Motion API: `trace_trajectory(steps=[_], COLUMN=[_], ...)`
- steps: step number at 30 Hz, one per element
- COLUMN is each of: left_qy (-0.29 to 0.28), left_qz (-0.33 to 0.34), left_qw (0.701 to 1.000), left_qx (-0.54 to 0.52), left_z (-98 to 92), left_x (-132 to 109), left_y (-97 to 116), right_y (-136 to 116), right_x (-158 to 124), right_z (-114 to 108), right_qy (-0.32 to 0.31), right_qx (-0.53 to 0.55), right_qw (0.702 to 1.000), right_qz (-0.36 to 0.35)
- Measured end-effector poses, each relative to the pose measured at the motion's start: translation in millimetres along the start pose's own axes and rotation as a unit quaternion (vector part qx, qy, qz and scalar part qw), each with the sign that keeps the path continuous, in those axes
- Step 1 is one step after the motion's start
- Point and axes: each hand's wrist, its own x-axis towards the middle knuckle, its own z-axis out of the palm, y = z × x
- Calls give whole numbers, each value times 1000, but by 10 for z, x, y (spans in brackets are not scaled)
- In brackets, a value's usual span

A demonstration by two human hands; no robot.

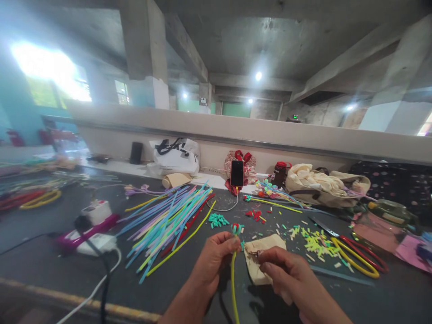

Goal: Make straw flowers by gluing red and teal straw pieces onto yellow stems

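My left hand point(216, 252) is closed, pinching a yellow chenille stem point(233, 288) just below its small red and teal flower-like top point(236, 228). The stem's lower end runs down out of view. To its right, my right hand point(286, 274) has thumb and index finger pressed together over a beige cloth or paper piece point(265, 245). Something small and dark shows at those fingertips, too small to name. Teal cut bits point(218, 220) and red cut bits point(255, 215) lie just beyond the hands.
Many chenille stems point(175, 225) lie left. Yellow-green bits point(317, 243) and scissors point(351, 249) are at right. A power strip point(87, 234) with cables is at left. Behind stand a phone point(236, 173), a white bag point(177, 157), a dark bottle point(279, 174) and a cloth bag point(324, 191).
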Motion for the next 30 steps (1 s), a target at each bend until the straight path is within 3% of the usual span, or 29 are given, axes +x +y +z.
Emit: trace_trajectory(steps=[6,11,19,25,30], left_qy=[61,83,92,81,51], left_qz=[-12,-28,-10,2,6], left_qw=[993,989,991,993,997], left_qx=[-103,-117,-97,-84,-64], left_z=[-210,-425,-373,-369,-362], left_x=[-80,-183,-247,-251,-245], left_y=[129,194,157,162,178], right_y=[-98,-163,-312,-193,-41], right_x=[41,300,812,1096,1233], right_z=[-124,-285,-197,43,136], right_qy=[19,14,-41,-100,-150], right_qx=[-71,-147,-252,-385,-460], right_qw=[997,989,964,904,856], right_qz=[-5,-26,-77,-159,-184])
